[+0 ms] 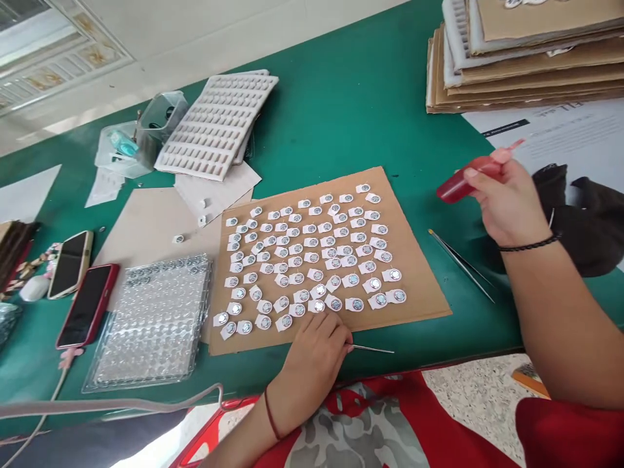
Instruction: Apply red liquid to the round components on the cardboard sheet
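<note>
My right hand is raised at the right, wrapped round a red squeeze bottle whose thin nozzle points up and away. My left hand rests at the near edge of a brown cardboard sheet, its fingers closed on a thin, pointed metal tool. On the sheet lie rows of several small white tabs, each bearing a round silvery piece. The left fingertips are close to the nearest row; whether they touch a piece is unclear. Metal tweezers lie on the table below the bottle.
On the green table, a bubbly clear plastic pack and two phones are at left. Behind are a white slotted foam tray and clear plastic boxes. Stacked cardboard and dark cloth occupy the right.
</note>
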Demonstrator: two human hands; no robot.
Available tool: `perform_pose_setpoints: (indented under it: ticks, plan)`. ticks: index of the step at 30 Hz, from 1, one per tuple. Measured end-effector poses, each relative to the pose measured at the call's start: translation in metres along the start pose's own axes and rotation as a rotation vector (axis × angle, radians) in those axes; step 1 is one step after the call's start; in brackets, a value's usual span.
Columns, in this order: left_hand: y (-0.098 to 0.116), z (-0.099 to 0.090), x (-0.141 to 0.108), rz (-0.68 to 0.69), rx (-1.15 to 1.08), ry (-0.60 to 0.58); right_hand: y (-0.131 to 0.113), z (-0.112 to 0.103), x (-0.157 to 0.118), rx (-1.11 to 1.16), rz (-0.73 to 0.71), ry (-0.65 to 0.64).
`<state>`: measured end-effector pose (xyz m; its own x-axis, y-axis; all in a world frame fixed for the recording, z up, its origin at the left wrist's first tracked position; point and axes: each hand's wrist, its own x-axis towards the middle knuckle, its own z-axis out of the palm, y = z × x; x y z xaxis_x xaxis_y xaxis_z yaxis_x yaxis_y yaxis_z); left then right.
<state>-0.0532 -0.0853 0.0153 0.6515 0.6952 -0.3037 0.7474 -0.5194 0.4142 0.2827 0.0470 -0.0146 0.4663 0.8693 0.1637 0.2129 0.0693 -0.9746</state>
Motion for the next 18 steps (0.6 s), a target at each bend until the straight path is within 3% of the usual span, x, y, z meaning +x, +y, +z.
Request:
perform_pose_setpoints:
  ticks: [4,7,13,16,18]
  plan:
    - [0.001,0.001,-0.002,0.049,0.102,-0.037,-0.013,-0.008,-0.008,0.232,0.069,-0.005]
    - [0.002,0.005,-0.007,0.06,0.156,-0.043,-0.017,-0.012,-0.012,0.379,0.245,-0.077]
    - [-0.003,0.022,-0.012,0.095,0.154,0.063,-0.024,0.0,-0.02,0.422,0.426,-0.177]
    - [-0.025,0.019,0.034,0.15,0.136,0.227,-0.026,0.009,-0.029,0.475,0.451,-0.196]
    - [-0.045,-0.009,0.084,0.17,0.134,0.395,-0.021,0.015,-0.029,0.507,0.455,-0.183]
